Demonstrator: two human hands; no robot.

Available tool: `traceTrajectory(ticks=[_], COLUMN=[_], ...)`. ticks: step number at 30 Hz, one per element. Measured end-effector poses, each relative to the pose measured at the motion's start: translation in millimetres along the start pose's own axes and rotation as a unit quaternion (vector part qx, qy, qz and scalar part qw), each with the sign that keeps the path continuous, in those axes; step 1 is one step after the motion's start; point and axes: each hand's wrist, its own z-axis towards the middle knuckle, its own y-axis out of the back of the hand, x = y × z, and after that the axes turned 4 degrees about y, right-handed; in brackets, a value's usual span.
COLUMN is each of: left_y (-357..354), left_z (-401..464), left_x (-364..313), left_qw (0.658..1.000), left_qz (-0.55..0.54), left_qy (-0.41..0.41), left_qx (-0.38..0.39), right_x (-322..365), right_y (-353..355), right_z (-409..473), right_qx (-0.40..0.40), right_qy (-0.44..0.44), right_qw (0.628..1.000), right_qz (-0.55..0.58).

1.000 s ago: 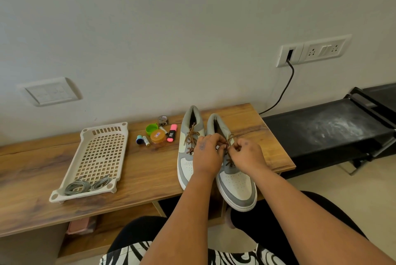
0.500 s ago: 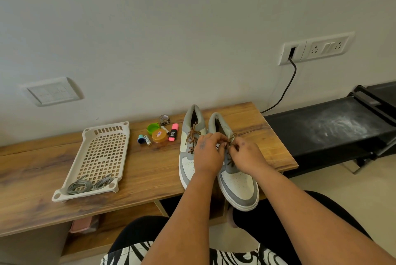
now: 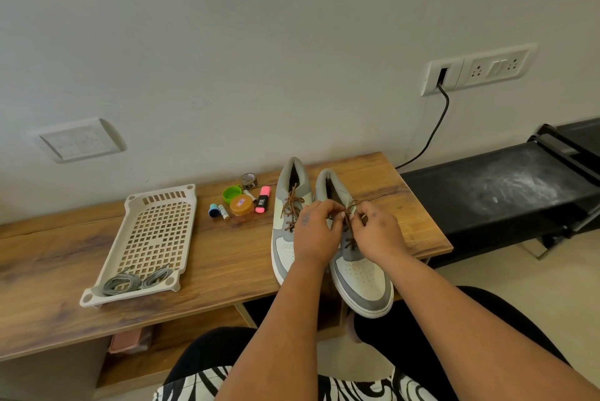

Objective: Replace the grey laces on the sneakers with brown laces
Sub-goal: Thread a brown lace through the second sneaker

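Tying step, right sneaker (image 3: 357,267) at worktop (image 3: 227,258) front edge. Left hand (image 3: 313,232) and right hand (image 3: 376,232) each pinch brown lace (image 3: 349,217). Next: cinch bow snugly.

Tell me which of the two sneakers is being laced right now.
The right sneaker, whose toe overhangs the table edge: both hands, left hand and right hand, pinch its brown lace. The left sneaker lies untouched, already tied.
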Motion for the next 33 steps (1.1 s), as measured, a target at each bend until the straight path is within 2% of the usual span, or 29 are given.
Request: traceTrajectory(ticks=[5,15,25,29,33], left_y=[0,-2,-2,-2,-2], left_z=[2,2,1,0,2], left_x=[1,2,1,0,3], left_qw=[1.000,1.000,0.999,0.999,0.999], left_qz=[-0.006,-0.007,-0.023,-0.016,-0.025], left_qy=[0.014,0.013,0.026,0.024,0.030], left_qx=[0.007,0.017,0.018,0.022,0.023], right_x=[-2,-3,-7,-5,-4], right_y=[-2,-5,-19,-20,-14], right_z=[1,4,6,7,7], right_qx=[-0.034,-0.025,-0.043,-0.046,-0.053], right_qy=[-0.001,-0.024,-0.073,-0.063,-0.011], right_qw=[0.999,0.999,0.995,0.996,0.998], right_qz=[0.005,-0.002,0.047,0.043,0.039])
